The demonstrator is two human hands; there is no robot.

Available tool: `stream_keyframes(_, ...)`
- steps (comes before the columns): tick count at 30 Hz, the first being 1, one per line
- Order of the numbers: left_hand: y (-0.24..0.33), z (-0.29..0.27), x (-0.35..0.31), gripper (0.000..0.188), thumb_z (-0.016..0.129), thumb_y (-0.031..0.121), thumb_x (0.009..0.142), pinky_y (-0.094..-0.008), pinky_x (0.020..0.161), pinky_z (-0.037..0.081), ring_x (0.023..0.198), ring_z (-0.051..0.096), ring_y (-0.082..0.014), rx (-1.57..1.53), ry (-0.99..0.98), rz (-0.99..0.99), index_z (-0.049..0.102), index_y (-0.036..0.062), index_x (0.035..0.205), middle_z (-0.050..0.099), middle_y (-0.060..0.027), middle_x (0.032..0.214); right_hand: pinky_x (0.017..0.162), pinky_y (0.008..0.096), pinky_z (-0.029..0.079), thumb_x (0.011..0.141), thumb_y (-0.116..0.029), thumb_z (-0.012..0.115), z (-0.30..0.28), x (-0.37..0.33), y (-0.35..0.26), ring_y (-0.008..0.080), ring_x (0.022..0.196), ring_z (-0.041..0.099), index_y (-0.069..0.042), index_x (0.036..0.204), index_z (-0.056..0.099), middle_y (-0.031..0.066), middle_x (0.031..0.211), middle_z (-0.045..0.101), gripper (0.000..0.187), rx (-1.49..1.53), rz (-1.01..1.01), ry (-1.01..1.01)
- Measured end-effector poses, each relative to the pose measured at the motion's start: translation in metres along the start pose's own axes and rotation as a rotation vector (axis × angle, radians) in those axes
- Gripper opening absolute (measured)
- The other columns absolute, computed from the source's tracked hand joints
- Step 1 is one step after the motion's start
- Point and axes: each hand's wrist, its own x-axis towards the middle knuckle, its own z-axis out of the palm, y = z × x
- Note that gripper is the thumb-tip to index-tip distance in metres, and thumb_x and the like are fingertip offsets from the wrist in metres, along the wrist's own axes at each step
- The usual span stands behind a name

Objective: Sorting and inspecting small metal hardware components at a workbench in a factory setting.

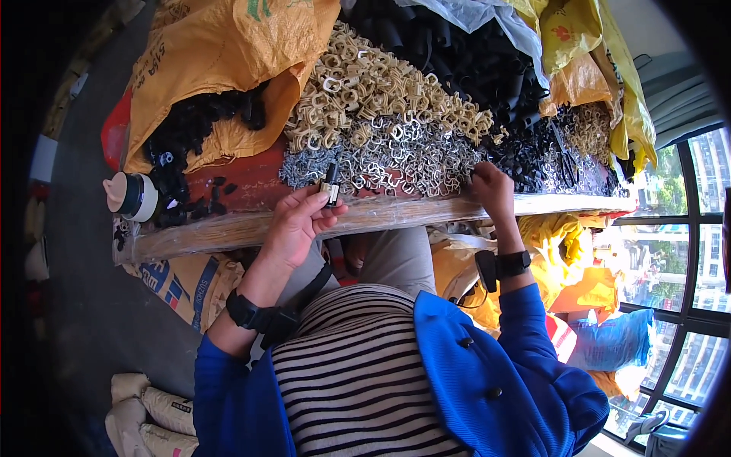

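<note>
My left hand [298,221] pinches a small black cylindrical part with a cream clip-like collar [330,187], held upright above the table's front edge. My right hand [495,192] is closed at the rim of a pile of small black parts [525,164], fingertips pressed together. Something dark shows at those fingertips, too small to name. Between the hands lies a spread of silvery metal clips [411,156]. Behind them rises a heap of cream plastic clips [373,84], with a heap of black tubes [472,72] beyond. Small grey screws or pins [308,166] lie beside my left hand.
An orange woven sack [221,53] spills black parts at the left, near a white-lidded jar [139,196]. The table's wooden front edge [228,234] runs before me. Yellow bags [560,244] stand below at the right, by a window. Sacks [164,411] lie on the floor.
</note>
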Motion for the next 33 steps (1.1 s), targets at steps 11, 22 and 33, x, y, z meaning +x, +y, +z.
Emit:
stream_keyframes(11,0.003,0.015,0.003,0.017,0.05,0.013,0.079,-0.0198,0.06,0.047,0.075,0.058,-0.0148,-0.008,-0.027,-0.01,0.054,0.0017,0.092,0.058,-0.0072,0.082,0.054,0.0174,0.04,0.079,-0.002,0.049,0.02,0.033,-0.111,0.0069,0.061,0.049,0.0,0.093,0.053,0.0004,0.07,0.053,0.015,1.497,0.307,-0.209)
stream_keyframes(22,0.011,0.009,0.003,0.017,0.052,0.012,0.078,-0.0196,0.06,0.046,0.076,0.058,-0.0138,-0.062,0.047,0.002,0.054,0.0019,0.092,0.058,-0.005,0.083,0.04,0.0159,0.033,0.084,-0.014,0.045,0.023,0.051,-0.181,0.0029,0.045,0.039,-0.002,0.092,0.045,-0.0031,0.058,0.041,0.014,1.165,0.077,-0.394)
stream_keyframes(33,0.01,0.001,-0.004,0.016,0.055,0.013,0.077,-0.0207,0.06,0.045,0.074,0.058,-0.0141,-0.101,0.056,0.006,0.055,0.0058,0.092,0.058,-0.0034,0.081,0.052,0.0169,0.038,0.082,-0.012,0.048,0.034,0.039,-0.188,0.0056,0.06,0.046,-0.001,0.092,0.044,0.001,0.07,0.048,0.014,1.256,0.04,-0.306)
